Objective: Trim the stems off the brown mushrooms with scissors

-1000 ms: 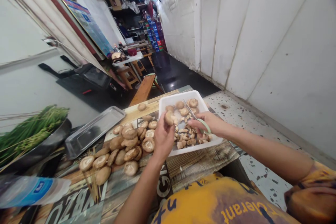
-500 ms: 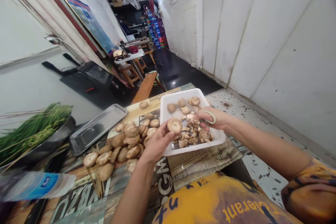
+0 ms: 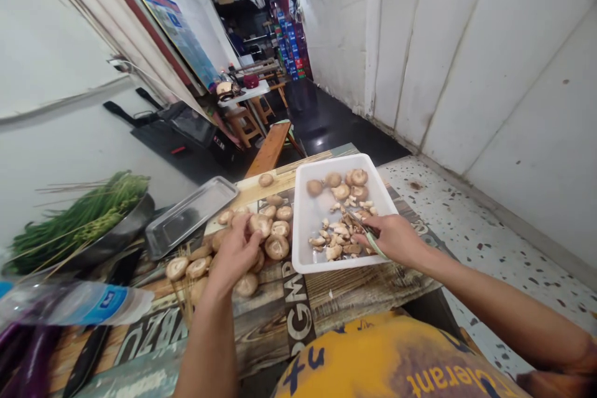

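My left hand (image 3: 236, 252) is at the pile of brown mushrooms (image 3: 277, 247) on the table, its thumb and fingers closed on one mushroom (image 3: 260, 225) at the pile's edge. In my right hand (image 3: 389, 237) is a pair of scissors (image 3: 374, 240) with pale green handles, blades pointing into the white tray (image 3: 298, 199). Cut mushroom stems (image 3: 338, 237) lie under and beside the blades. Several whole mushroom caps (image 3: 333, 180) sit toward the tray's far end.
To the left are a metal tray (image 3: 186, 217), a metal bowl (image 3: 135, 224) of green vegetables, a plastic bottle (image 3: 107, 303), eggplants (image 3: 40, 354) and a black-handled knife (image 3: 86, 357). A wooden bench (image 3: 270, 149) stands beyond the table.
My left hand has moved left from over the tray to the pile, without the mushroom it held. One more cap shows at the tray's far end. The scissors remain in my right hand.
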A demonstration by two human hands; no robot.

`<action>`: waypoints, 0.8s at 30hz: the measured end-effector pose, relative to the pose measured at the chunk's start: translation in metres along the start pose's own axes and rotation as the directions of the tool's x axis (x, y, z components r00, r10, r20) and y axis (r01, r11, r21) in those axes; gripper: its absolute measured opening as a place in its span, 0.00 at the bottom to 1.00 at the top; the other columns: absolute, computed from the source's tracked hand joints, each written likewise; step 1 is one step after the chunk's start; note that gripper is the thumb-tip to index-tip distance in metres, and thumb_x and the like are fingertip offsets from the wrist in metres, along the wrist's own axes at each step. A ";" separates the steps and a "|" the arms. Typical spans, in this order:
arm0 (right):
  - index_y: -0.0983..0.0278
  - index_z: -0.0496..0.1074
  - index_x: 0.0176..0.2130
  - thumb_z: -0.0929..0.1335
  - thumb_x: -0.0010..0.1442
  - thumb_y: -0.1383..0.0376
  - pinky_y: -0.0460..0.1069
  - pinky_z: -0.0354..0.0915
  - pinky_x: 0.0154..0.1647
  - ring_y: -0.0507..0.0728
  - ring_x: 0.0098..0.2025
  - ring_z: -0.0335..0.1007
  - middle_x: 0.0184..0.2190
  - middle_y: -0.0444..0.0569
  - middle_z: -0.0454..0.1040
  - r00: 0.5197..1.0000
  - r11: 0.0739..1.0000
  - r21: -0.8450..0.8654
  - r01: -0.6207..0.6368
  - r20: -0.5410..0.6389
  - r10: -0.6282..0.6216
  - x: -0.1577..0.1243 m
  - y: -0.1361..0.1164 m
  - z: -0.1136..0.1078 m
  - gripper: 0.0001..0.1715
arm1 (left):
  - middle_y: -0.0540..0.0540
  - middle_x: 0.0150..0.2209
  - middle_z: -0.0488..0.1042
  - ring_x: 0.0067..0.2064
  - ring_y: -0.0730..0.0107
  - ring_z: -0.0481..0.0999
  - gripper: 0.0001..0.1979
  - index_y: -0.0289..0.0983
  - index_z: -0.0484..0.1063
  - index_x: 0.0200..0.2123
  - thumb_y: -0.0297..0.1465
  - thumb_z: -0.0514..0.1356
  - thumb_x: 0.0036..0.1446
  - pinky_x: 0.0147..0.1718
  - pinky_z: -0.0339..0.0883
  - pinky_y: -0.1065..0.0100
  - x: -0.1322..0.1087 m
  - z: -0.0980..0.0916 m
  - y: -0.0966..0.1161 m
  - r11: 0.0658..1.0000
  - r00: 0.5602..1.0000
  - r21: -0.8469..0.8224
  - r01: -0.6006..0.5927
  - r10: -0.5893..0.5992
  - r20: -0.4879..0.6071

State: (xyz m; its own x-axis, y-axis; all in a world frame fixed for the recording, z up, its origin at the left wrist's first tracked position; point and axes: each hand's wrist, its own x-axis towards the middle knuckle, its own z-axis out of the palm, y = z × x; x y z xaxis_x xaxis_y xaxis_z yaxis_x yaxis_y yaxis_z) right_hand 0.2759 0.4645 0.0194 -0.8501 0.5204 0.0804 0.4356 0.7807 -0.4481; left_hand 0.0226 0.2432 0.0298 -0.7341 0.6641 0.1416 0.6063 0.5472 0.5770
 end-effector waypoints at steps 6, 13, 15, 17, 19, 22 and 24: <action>0.61 0.78 0.37 0.65 0.59 0.50 0.47 0.54 0.28 0.56 0.29 0.70 0.25 0.48 0.77 0.997 0.998 -0.018 0.055 -0.055 -0.055 -0.004 0.006 0.010 0.21 | 0.32 0.53 0.70 0.55 0.52 0.68 0.27 0.27 0.66 0.55 0.34 0.47 0.56 0.56 0.59 0.53 0.007 -0.007 -0.007 0.907 0.994 0.410 -0.095 0.063 0.091; 0.61 0.78 0.38 0.64 0.60 0.48 0.47 0.57 0.30 0.57 0.31 0.72 0.27 0.49 0.78 0.993 0.997 -0.038 0.072 -0.088 -0.075 -0.006 0.011 0.014 0.23 | 0.37 0.49 0.74 0.50 0.56 0.72 0.22 0.34 0.69 0.53 0.35 0.46 0.61 0.50 0.64 0.59 0.011 -0.005 0.018 0.852 0.971 0.481 -0.206 0.116 0.210; 0.61 0.78 0.39 0.64 0.59 0.50 0.47 0.57 0.30 0.57 0.31 0.72 0.27 0.49 0.78 0.991 0.996 -0.031 0.081 -0.103 -0.084 -0.007 0.011 0.014 0.22 | 0.34 0.47 0.74 0.49 0.52 0.73 0.22 0.32 0.70 0.51 0.35 0.46 0.61 0.49 0.64 0.57 0.016 -0.005 0.034 0.814 0.983 0.557 -0.166 0.094 0.156; 0.61 0.79 0.39 0.65 0.59 0.51 0.47 0.57 0.30 0.57 0.30 0.71 0.27 0.49 0.78 0.992 0.997 -0.019 0.078 -0.097 -0.080 -0.007 0.010 0.014 0.20 | 0.33 0.45 0.74 0.48 0.50 0.73 0.21 0.31 0.70 0.50 0.35 0.47 0.61 0.48 0.64 0.55 0.024 0.000 0.054 0.792 0.989 0.592 -0.148 0.121 0.086; 0.61 0.79 0.38 0.65 0.59 0.51 0.47 0.57 0.30 0.56 0.30 0.71 0.27 0.49 0.78 0.993 0.998 -0.003 0.070 -0.091 -0.070 -0.007 0.010 0.013 0.20 | 0.36 0.45 0.74 0.49 0.51 0.72 0.18 0.35 0.70 0.49 0.33 0.48 0.60 0.49 0.63 0.56 0.036 0.013 0.077 0.801 0.961 0.531 -0.277 0.242 0.135; 0.61 0.79 0.39 0.65 0.58 0.50 0.47 0.58 0.31 0.56 0.30 0.71 0.27 0.49 0.78 0.992 0.998 0.024 0.061 -0.109 -0.058 -0.007 0.010 0.013 0.21 | 0.40 0.47 0.73 0.51 0.55 0.70 0.17 0.40 0.70 0.49 0.28 0.52 0.57 0.53 0.60 0.58 0.063 0.049 0.109 0.755 0.797 0.295 -0.585 0.469 0.380; 0.61 0.79 0.39 0.65 0.58 0.50 0.47 0.58 0.31 0.56 0.31 0.71 0.28 0.49 0.78 0.992 0.998 0.037 0.054 -0.119 -0.049 -0.008 0.011 0.014 0.21 | 0.40 0.47 0.72 0.52 0.57 0.68 0.17 0.41 0.72 0.47 0.26 0.55 0.54 0.54 0.59 0.60 0.083 0.079 0.124 0.753 0.716 0.149 -0.641 0.515 0.471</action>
State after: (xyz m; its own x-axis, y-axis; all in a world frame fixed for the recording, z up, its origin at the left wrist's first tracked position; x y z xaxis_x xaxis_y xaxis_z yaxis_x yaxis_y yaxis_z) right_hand 0.2830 0.4639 0.0017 -0.8292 0.5190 0.2074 0.3782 0.7943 -0.4755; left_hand 0.0612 0.4061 0.0500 -0.0690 0.9974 0.0198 0.9726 0.0628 0.2237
